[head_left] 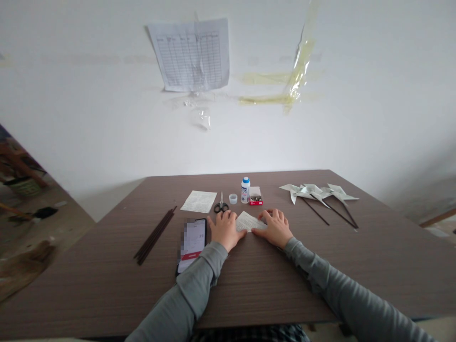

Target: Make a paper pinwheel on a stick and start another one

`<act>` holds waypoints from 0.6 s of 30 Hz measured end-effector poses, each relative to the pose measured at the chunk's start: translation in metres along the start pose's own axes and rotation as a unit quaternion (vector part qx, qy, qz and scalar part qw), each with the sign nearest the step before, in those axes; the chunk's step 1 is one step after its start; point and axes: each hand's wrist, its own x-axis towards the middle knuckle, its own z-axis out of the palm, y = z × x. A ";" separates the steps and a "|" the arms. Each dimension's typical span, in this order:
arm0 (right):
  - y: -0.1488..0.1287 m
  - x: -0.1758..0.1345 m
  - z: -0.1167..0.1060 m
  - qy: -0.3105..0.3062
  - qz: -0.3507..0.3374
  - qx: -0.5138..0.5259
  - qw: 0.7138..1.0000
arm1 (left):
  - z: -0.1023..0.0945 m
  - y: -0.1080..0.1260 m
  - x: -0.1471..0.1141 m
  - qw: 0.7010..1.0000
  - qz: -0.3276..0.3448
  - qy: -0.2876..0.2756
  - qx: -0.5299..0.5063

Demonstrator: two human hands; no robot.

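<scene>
A piece of printed paper [248,221], folded to a triangle with its point away from me, lies on the table between my hands. My left hand [224,231] grips its left corner, the thumb along the near edge and the fingers curled beyond. On the opposite corner, my right hand [275,229] holds the paper the same way, thumb at the near edge. Just past my left hand lie black-handled scissors [221,206]. A phone [192,246] with a lit screen rests beside my left wrist.
Beyond the hands stand a small clear cup [232,198], a white bottle with blue cap [245,191] and a red box of small metal pieces [255,197]. A flat paper sheet [198,202] and dark sticks [155,236] lie left. Paper pinwheels [317,191] on sticks lie right.
</scene>
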 end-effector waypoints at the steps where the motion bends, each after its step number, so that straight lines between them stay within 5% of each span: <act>1: 0.001 0.001 -0.001 -0.002 0.000 0.000 1.000 | -0.001 0.000 0.000 1.000 -0.001 -0.003 -0.001; 18: 0.021 0.009 -0.022 -0.046 -0.013 0.016 0.999 | -0.010 -0.024 -0.004 1.000 -0.011 0.006 -0.005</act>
